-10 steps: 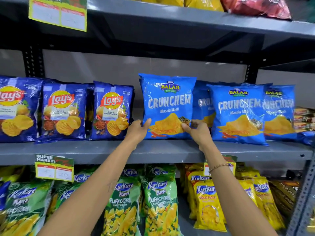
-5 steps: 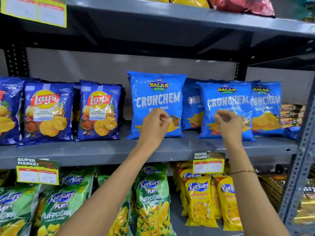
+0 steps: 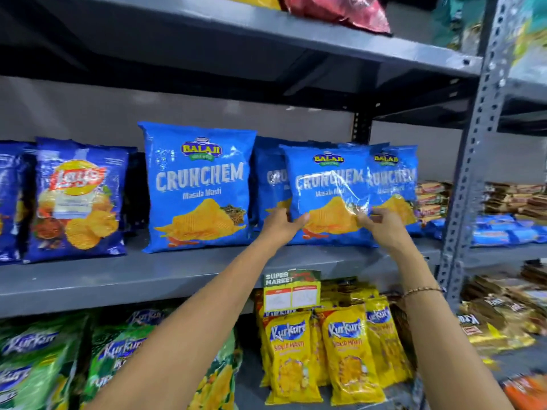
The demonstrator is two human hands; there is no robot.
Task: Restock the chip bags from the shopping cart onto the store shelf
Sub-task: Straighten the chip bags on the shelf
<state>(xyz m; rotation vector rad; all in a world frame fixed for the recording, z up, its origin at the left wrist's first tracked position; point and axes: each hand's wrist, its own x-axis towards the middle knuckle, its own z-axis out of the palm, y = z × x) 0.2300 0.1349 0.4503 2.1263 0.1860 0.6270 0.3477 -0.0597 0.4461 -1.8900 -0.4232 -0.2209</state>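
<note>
Both hands are on the front Crunchem bag (image 3: 328, 196) standing at the front edge of the middle shelf (image 3: 124, 276), toward its right end: the left hand (image 3: 281, 224) has its grip on the lower left side, the right hand (image 3: 381, 224) on the lower right. I'd worry the slick, puffy bag tips forward off that edge if nudged unevenly, or topples the bags leaning behind it. It is bright blue and glossy, shows ridged chips, and leans slightly; a taller bag (image 3: 198, 187) stands well clear on the left
</note>
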